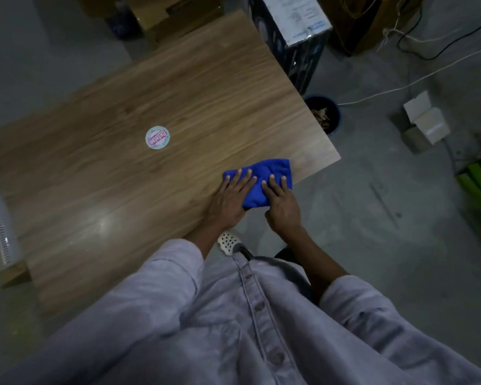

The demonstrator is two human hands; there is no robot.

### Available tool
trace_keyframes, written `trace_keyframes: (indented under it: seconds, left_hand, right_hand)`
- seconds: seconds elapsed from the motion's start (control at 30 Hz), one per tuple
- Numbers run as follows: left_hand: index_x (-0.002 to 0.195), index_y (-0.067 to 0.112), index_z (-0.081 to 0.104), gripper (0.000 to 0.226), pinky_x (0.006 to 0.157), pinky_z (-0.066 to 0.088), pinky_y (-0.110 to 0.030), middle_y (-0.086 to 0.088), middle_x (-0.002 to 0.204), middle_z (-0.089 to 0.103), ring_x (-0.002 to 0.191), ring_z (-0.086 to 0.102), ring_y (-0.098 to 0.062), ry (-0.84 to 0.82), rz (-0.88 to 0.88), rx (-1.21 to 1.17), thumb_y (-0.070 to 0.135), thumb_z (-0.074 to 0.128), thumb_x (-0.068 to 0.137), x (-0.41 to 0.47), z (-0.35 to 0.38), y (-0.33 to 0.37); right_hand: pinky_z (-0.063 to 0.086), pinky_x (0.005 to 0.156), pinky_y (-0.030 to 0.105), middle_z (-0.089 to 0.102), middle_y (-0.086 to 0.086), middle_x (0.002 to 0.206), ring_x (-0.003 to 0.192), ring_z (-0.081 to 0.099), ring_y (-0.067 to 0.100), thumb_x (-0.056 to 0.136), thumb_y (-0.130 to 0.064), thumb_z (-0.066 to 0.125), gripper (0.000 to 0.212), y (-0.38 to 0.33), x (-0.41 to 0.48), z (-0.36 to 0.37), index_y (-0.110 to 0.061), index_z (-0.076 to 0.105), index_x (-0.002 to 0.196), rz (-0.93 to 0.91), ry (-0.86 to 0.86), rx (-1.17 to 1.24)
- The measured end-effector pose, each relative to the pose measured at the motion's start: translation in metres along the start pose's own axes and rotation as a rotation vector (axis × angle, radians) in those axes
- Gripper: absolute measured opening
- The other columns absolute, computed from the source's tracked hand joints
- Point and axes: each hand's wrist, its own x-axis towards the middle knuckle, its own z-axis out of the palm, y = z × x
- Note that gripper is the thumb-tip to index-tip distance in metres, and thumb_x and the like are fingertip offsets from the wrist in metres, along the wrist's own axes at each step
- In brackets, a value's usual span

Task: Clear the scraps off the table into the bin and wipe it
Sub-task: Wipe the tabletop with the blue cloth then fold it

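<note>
Near the right corner of the wooden bench (161, 101), a folded blue cloth (264, 180) lies flat on the top, just inside the edge. Both hands press down on it with fingers spread and flat, neither one closed around it: the left hand (229, 200) covers the cloth's left part, with its heel on the bare wood, and the right hand (282, 202) lies over the right part, with its wrist out past the bench edge. A round white sticker (157, 137) with red print sits on the bench, well apart from the cloth; no scraps show on the wood. On the floor just beside the bench's right edge stands a dark bin (335, 108) with a blue rim, holding brownish scraps (322, 118). A dark box (295, 37) with a white label stands beyond the bin, against the bench's far right side. Pale sleeves and a buttoned shirt (261, 323) fill the lower view.
</note>
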Motion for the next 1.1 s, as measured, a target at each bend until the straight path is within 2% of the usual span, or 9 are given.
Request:
trace_keyframes:
  seconds: [0.1,0.17,0.27,0.33,0.5,0.63,0.7,0.87,1.1]
  left_hand:
    - [0.162,0.024,0.010,0.086,0.124,-0.001,-0.040,0.002,0.169,0.003,0.157,-0.001,-0.021,-0.054,-0.018,-0.030,0.010,0.056,0.090,-0.036,0.005,-0.003]
    - [0.158,0.022,0.031,0.074,0.120,0.016,-0.037,-0.003,0.166,0.026,0.154,0.020,-0.024,-0.089,-0.053,-0.133,0.006,0.055,0.090,-0.057,-0.001,0.007]
    - [0.124,0.006,0.063,0.036,0.082,0.038,-0.032,-0.014,0.132,0.062,0.118,0.059,-0.032,-0.330,-0.145,-0.333,0.006,0.053,0.090,-0.072,-0.022,0.019]
    - [0.121,0.006,0.062,0.034,0.081,0.042,-0.030,-0.015,0.133,0.063,0.114,0.060,-0.031,-0.422,-0.227,-0.466,0.005,0.051,0.089,-0.074,-0.040,0.017]
    - [0.139,0.027,0.059,0.067,0.100,0.046,-0.038,-0.005,0.136,0.064,0.123,0.059,-0.030,0.144,-0.189,-0.426,-0.001,0.055,0.078,-0.051,-0.116,-0.005]
    - [0.151,0.024,0.045,0.081,0.118,0.024,-0.042,-0.004,0.160,0.039,0.148,0.031,-0.026,0.447,-0.090,-0.195,-0.002,0.060,0.076,-0.022,-0.145,-0.020]
    - [0.153,0.026,0.040,0.083,0.120,0.021,-0.043,-0.005,0.164,0.031,0.152,0.025,-0.027,0.391,-0.077,-0.149,0.000,0.063,0.078,-0.006,-0.138,-0.030]
    - [0.162,0.025,0.012,0.097,0.122,0.018,-0.049,-0.012,0.166,0.014,0.152,0.014,-0.033,-0.048,-0.312,-0.262,0.019,0.069,0.084,0.006,-0.095,-0.053]
    - [0.147,0.014,0.044,0.066,0.110,0.039,-0.040,-0.013,0.142,0.054,0.131,0.047,-0.032,0.196,-0.473,-0.723,0.020,0.070,0.086,0.007,-0.068,-0.063]
  right_hand:
    - [0.052,0.098,0.056,0.057,0.023,0.142,0.137,0.045,0.050,0.066,0.005,0.071,0.064,-0.012,-0.008,-0.008,-0.001,0.066,0.130,-0.076,-0.149,-0.045]
    - [0.055,0.092,0.048,0.063,0.024,0.132,0.129,0.055,0.043,0.076,-0.009,0.065,0.050,-0.021,-0.007,-0.026,-0.004,0.069,0.126,-0.066,-0.281,-0.128]
    - [0.056,0.083,0.042,0.069,0.021,0.118,0.106,0.066,0.039,0.074,-0.034,0.047,0.057,-0.036,-0.002,-0.054,-0.009,0.073,0.118,-0.022,-0.426,-0.174]
    - [0.057,0.080,0.042,0.072,0.020,0.116,0.101,0.068,0.039,0.068,-0.034,0.040,0.065,-0.047,0.004,-0.077,-0.010,0.076,0.116,-0.066,-0.402,-0.116]
    - [0.046,0.075,0.035,0.070,0.018,0.115,0.102,0.065,0.038,0.085,-0.014,0.058,0.046,-0.073,0.027,-0.139,-0.019,0.069,0.129,-0.100,-0.122,-0.174]
    - [0.050,0.065,0.035,0.073,0.005,0.107,0.097,0.065,0.032,0.073,-0.002,0.065,0.048,-0.079,0.036,-0.149,-0.020,0.073,0.117,-0.246,0.330,-0.130]
    - [0.053,0.067,0.038,0.073,0.005,0.112,0.102,0.064,0.032,0.073,-0.001,0.064,0.051,-0.077,0.036,-0.137,-0.020,0.072,0.119,-0.238,0.343,-0.139]
    - [0.045,0.100,0.049,0.058,0.004,0.141,0.126,0.054,0.028,0.090,-0.029,0.069,0.057,-0.048,0.021,-0.088,-0.028,0.052,0.144,0.053,-0.164,-0.286]
    - [0.051,0.087,0.041,0.064,0.008,0.129,0.117,0.061,0.030,0.091,-0.028,0.070,0.046,-0.042,0.007,-0.070,-0.024,0.061,0.136,0.211,-0.098,-0.117]
